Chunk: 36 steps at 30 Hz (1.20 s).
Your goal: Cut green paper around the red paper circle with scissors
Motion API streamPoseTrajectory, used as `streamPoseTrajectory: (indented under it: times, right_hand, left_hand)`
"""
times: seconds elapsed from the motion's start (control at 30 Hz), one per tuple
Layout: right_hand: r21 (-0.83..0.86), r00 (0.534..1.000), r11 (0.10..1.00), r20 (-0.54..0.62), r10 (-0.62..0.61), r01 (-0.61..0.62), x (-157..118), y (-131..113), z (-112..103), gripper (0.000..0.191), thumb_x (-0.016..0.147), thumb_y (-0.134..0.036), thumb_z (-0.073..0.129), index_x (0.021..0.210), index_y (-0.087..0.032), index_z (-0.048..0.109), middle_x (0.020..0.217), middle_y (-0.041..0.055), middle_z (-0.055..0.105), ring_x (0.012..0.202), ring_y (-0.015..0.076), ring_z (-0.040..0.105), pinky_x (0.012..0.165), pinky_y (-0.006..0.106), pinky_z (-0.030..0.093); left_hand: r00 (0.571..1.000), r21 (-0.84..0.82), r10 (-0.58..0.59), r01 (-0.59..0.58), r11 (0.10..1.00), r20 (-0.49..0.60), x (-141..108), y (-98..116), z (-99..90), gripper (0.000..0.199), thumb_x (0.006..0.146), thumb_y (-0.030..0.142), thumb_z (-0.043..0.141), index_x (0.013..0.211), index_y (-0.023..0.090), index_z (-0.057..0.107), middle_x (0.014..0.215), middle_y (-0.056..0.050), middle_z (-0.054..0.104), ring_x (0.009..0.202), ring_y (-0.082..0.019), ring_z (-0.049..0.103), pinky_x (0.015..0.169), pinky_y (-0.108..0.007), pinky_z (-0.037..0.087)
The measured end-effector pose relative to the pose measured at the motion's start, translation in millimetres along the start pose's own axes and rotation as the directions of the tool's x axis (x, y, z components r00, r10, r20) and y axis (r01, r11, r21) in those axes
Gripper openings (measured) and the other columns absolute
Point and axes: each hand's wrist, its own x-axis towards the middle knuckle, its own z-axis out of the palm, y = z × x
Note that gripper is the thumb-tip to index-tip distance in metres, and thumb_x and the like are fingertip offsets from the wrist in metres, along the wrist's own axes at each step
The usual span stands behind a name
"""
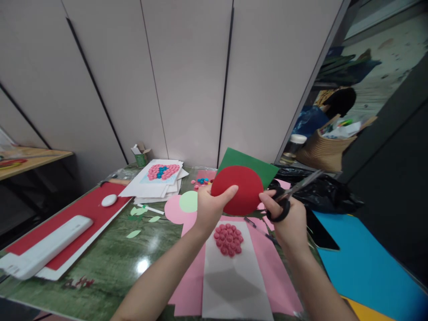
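My left hand [214, 205] pinches a red paper circle [242, 196] and a green paper sheet [247, 162] behind it, raised over the table. My right hand [287, 218] has black-handled scissors [284, 200] around its fingers, blades pointing up and right; its fingertips are at the circle's right edge. Below both hands lies a white sheet [234, 285] bearing a cluster of pink rolled rosettes [229, 239], on top of pink paper [190, 272].
At left are a red board [110, 214], a long white device [50, 249] and green leaf cutouts [133, 234]. Stacked sheets [133, 185] stand behind. Blue paper [371, 263], a dark tablet [321, 229] and a black bag [327, 191] are right. A person [339, 102] is beyond.
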Motion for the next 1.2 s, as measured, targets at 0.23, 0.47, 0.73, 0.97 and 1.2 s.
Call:
streamPoseTrajectory:
  times: [0.23, 0.47, 0.73, 0.97, 1.2]
  right_hand:
    - [0.021, 0.999, 0.999, 0.046, -0.029, 0.028, 1, 1, -1, 0.014, 0.07, -0.03, 0.067, 0.066, -0.017, 0.065, 0.058, -0.0019, 0.059, 0.055, 0.0119, 0.051, 0.052, 0.022, 0.041]
    - [0.046, 0.995, 0.998, 0.086, -0.053, 0.05, 4, 5, -2, 0.015, 0.071, -0.03, 0.065, 0.066, -0.016, 0.064, 0.064, -0.0004, 0.061, 0.061, 0.0147, 0.054, 0.059, 0.025, 0.044]
    - [0.029, 0.996, 0.998, 0.067, -0.051, 0.049, 3, 2, -2, 0.016, 0.072, -0.03, 0.064, 0.064, -0.016, 0.063, 0.062, -0.0005, 0.06, 0.058, 0.014, 0.053, 0.057, 0.025, 0.043]
    - [0.023, 0.997, 0.998, 0.045, -0.067, 0.066, 4, 0, -6, 0.015, 0.071, -0.029, 0.066, 0.064, -0.017, 0.062, 0.059, -0.0017, 0.061, 0.055, 0.013, 0.056, 0.052, 0.023, 0.044]
    - [0.069, 1.0, 0.998, 0.024, -0.003, 0.002, 5, -3, -6, 0.015, 0.069, -0.028, 0.068, 0.062, -0.016, 0.062, 0.058, -0.0017, 0.06, 0.053, 0.0119, 0.056, 0.048, 0.021, 0.044]
  left_hand:
    - [0.999, -0.042, -0.035, 0.037, 0.998, 0.035, 1, -1, -1.6, 0.019, 0.064, 0.029, 0.071, 0.071, 0.012, 0.066, 0.071, -0.005, 0.066, 0.068, -0.017, 0.06, 0.063, -0.029, 0.05]
    - [0.992, -0.113, -0.099, 0.107, 0.988, 0.072, 0, 3, -1.3, 0.02, 0.063, 0.028, 0.072, 0.072, 0.012, 0.066, 0.074, -0.007, 0.067, 0.071, -0.02, 0.062, 0.066, -0.032, 0.05]
    - [0.991, -0.146, -0.116, 0.125, 0.981, 0.071, -2, 6, 1.4, 0.02, 0.061, 0.029, 0.072, 0.07, 0.012, 0.067, 0.074, -0.007, 0.068, 0.07, -0.02, 0.062, 0.066, -0.031, 0.05]
    - [0.955, -0.148, -0.233, 0.261, 0.954, 0.182, 1, 11, -0.7, 0.026, 0.063, 0.031, 0.072, 0.08, 0.011, 0.069, 0.083, -0.01, 0.07, 0.075, -0.021, 0.064, 0.07, -0.032, 0.051]
    - [0.919, -0.222, -0.274, 0.341, 0.914, 0.283, 7, 6, -3.2, 0.032, 0.07, 0.034, 0.066, 0.093, 0.011, 0.067, 0.089, -0.012, 0.07, 0.079, -0.021, 0.065, 0.067, -0.029, 0.052]
